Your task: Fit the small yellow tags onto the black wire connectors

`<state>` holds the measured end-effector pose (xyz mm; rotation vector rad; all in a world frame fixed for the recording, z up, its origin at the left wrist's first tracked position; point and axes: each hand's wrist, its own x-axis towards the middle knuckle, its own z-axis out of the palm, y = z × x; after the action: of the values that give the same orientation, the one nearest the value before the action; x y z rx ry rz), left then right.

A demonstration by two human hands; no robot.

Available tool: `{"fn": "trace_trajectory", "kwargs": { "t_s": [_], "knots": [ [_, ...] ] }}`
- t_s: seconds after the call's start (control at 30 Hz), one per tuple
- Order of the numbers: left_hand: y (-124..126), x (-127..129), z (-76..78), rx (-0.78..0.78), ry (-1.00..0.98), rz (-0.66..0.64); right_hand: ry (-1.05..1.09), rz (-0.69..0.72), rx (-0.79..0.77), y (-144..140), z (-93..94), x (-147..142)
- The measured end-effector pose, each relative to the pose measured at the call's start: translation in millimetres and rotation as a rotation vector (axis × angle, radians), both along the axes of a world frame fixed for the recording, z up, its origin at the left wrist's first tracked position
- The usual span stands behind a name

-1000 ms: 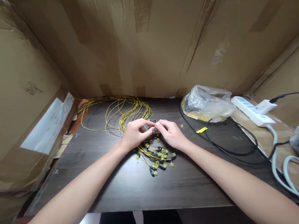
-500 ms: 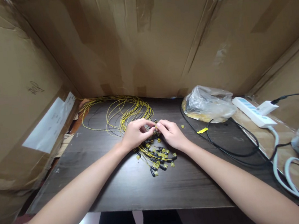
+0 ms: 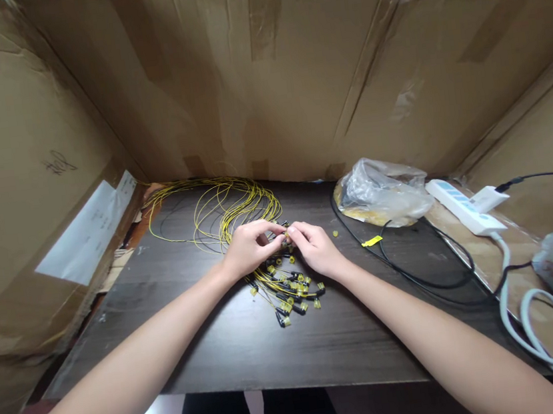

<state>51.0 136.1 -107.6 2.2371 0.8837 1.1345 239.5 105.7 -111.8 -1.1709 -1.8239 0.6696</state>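
My left hand [image 3: 254, 247] is closed in a pinch over the pile, its thumb and forefinger meeting at a small yellow cap [image 3: 287, 234]. From the other side, the fingertips of my right hand [image 3: 315, 246] are pinched on the same spot. Whether a wire end sits inside that cap is hidden by the fingers. Below the hands lie several black connector ends [image 3: 298, 308] with clear yellow caps [image 3: 287, 305], fanned out on thin yellow wires [image 3: 268, 282]. The wires run under my left hand to a loose coil [image 3: 250, 200] behind it.
A single yellow cap [image 3: 335, 233] lies right of my hands on the dark table [image 3: 213, 349]. Farther right are a clear plastic bag [image 3: 380, 191], black cable [image 3: 409, 278] and a white power strip [image 3: 463, 207]. Cardboard walls [image 3: 220, 79] enclose the back and sides.
Both hands keep the same pinch at the same place above the pile. The whole view has shifted slightly; no thing on the table has visibly moved.
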Motion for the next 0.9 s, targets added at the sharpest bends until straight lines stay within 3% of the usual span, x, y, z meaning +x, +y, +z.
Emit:
{"fn": "trace_trajectory", "kwargs": {
  "t_s": [0.9],
  "knots": [
    [-0.8, 0.5, 1.5, -0.028, -0.005, -0.002, 0.015, 0.000, 0.003, -1.5, 0.9, -0.2]
  ]
}}
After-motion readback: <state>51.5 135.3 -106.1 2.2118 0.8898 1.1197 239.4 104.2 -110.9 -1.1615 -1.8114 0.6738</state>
